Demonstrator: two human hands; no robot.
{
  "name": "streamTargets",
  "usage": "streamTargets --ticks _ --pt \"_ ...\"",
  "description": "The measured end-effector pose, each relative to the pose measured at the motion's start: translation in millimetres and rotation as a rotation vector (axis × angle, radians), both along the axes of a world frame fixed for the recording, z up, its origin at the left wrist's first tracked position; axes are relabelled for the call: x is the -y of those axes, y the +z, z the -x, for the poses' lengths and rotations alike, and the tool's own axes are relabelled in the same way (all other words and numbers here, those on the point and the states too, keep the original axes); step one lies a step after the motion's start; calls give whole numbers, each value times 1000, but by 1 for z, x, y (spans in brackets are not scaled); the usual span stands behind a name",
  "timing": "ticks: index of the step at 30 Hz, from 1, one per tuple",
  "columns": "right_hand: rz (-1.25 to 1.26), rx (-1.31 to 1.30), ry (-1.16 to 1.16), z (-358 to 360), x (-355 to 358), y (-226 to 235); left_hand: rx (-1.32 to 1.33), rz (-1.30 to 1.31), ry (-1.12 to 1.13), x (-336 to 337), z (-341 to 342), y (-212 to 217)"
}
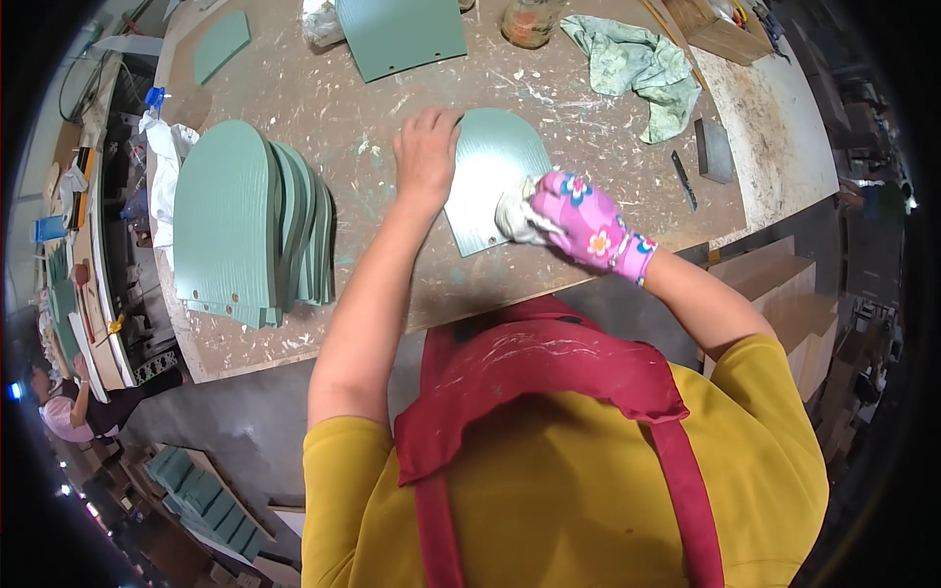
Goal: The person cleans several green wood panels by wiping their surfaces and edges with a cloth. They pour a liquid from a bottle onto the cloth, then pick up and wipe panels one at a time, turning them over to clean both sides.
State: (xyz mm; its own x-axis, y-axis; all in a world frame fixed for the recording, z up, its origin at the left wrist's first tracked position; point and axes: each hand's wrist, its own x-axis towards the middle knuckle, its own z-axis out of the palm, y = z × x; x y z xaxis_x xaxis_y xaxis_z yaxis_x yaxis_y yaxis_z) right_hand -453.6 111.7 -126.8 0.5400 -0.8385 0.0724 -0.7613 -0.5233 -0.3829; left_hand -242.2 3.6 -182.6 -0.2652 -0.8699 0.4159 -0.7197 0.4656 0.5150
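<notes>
Left hand: bare, palm down, upper centre of the frame. Forearm rising steeply from the lower edge, elbow slightly bent; wrist almost in line; fingers extended toward the top of the frame. Grip: unclenched, laid along the upper left edge of the panel, fingertips at its border.

Right hand: in a pink flowered glove, right of centre. Forearm slanting up and leftward from the lower right; elbow bent outward; knuckles uppermost, fingers directed left. Grip: closed round a bunched white cloth, which presses on the lower right part of the panel.

Panel: one, pale green, glossy, lying flat at the centre of the frame, between the hands, on a scuffed brown worktable. Rounded end toward the top, straight end with a small hole toward the bottom. Long axis close to upright; straight edge climbing slightly to the right.

Stack of like panels: left of frame, rounded ends up, holes low.

Further green panel: top centre, cut by the frame's edge, holed edge downward.

Crumpled stained rag: upper right.

Dark block: right, beside a slim black tool.
</notes>
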Motion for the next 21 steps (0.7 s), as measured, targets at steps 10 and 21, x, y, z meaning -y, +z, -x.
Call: streamTargets --ticks 10,21 --pt "95 42 -228 1 -2 -19 152 -85 13 0 5 -5" --pt "-617 997 -812 40 -2 -3 356 -299 260 -96 -19 30"
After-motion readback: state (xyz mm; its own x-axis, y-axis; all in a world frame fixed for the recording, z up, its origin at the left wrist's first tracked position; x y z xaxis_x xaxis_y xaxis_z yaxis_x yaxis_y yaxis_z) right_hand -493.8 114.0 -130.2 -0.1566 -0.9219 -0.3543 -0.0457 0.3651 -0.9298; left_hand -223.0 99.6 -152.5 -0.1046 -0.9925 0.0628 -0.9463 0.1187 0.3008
